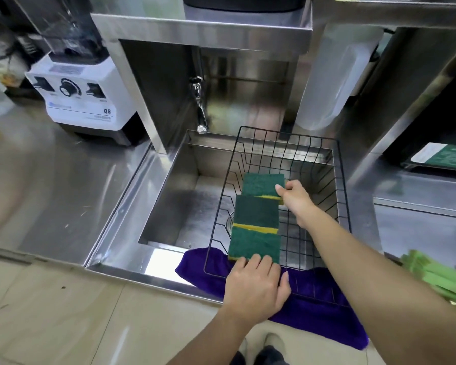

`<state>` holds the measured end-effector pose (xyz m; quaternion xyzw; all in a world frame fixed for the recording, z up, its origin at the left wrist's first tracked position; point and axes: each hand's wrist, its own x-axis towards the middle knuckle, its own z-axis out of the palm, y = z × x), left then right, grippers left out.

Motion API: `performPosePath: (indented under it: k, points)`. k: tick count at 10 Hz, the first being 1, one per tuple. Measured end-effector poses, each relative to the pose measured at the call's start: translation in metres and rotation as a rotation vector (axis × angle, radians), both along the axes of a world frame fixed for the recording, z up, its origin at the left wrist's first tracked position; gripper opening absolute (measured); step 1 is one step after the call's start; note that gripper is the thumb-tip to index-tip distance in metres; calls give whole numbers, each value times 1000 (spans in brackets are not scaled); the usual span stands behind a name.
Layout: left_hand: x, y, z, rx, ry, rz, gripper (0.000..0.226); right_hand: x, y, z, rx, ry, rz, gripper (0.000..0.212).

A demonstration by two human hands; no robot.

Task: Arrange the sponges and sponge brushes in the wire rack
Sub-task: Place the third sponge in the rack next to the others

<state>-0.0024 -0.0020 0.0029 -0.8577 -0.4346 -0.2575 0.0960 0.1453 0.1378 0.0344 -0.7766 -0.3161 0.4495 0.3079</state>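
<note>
Head view: left hand (257, 288) hides nearest sponge's (254, 245) front edge.

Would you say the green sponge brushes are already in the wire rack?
No, the sponge brushes lie outside the wire rack, on the counter to its right.

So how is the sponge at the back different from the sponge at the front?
The back sponge lies farthest away in the black wire rack, and the right hand pinches its right edge. The front sponge lies nearest, and the left hand rests its fingers on its near edge. The front sponge looks bigger, being closer. Both are dark green on top and yellow underneath.
</note>
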Motion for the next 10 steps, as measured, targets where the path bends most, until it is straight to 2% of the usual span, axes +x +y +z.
performPosePath:
  k: [1,2,3,4,5,8,9,10]
  points:
    - [1,0,0,-3,4,5,30,5,2,3,-15,-64,93,39]
    - [6,0,0,-12,3,0,30,18,4,6,5,-12,44,6]
    - [3,0,-1,-14,11,0,30,18,6,0,-3,-50,-21,26]
    - [0,0,-1,-18,15,7,31,11,4,5,-42,-22,-19,14]
    - [0,0,-2,-20,5,6,31,10,3,4,-136,53,31,40]
    - [1,0,-3,-10,-6,15,31,9,8,-7,21,40,-75,20]
    - [0,0,-3,-11,1,15,31,7,8,-10,45,4,-5,44]
    - [0,0,-3,-13,6,15,31,6,9,-8,19,-20,109,44]
